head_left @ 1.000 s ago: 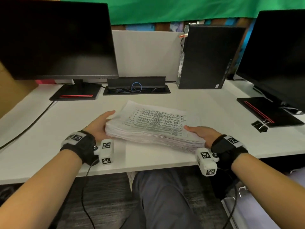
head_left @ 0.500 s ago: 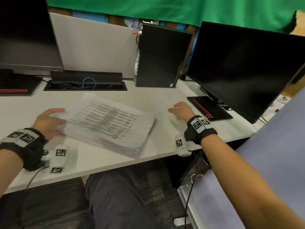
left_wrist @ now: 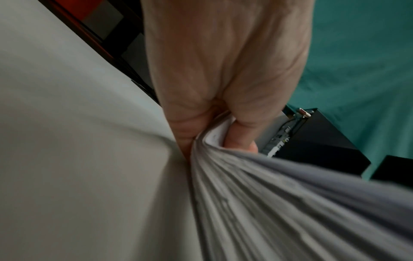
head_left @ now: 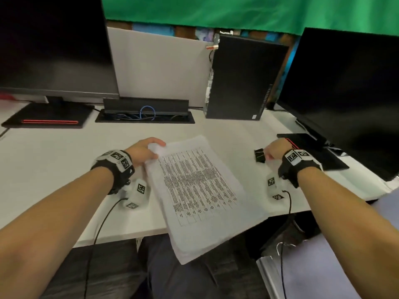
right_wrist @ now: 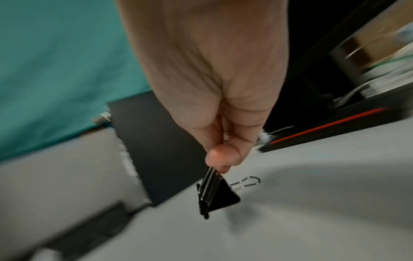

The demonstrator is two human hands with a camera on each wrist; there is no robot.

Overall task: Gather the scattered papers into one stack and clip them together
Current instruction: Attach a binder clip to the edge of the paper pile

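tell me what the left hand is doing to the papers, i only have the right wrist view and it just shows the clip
Observer: The left hand pinches the far left corner of the paper stack, thumb on top.
Operator: is the stack flat on the desk
Observer: No, its near end juts out past the desk edge, over the lap.
Operator: how's the clip relative to it
Observer: The binder clip, held by the right hand, is off to the stack's right, not touching it.
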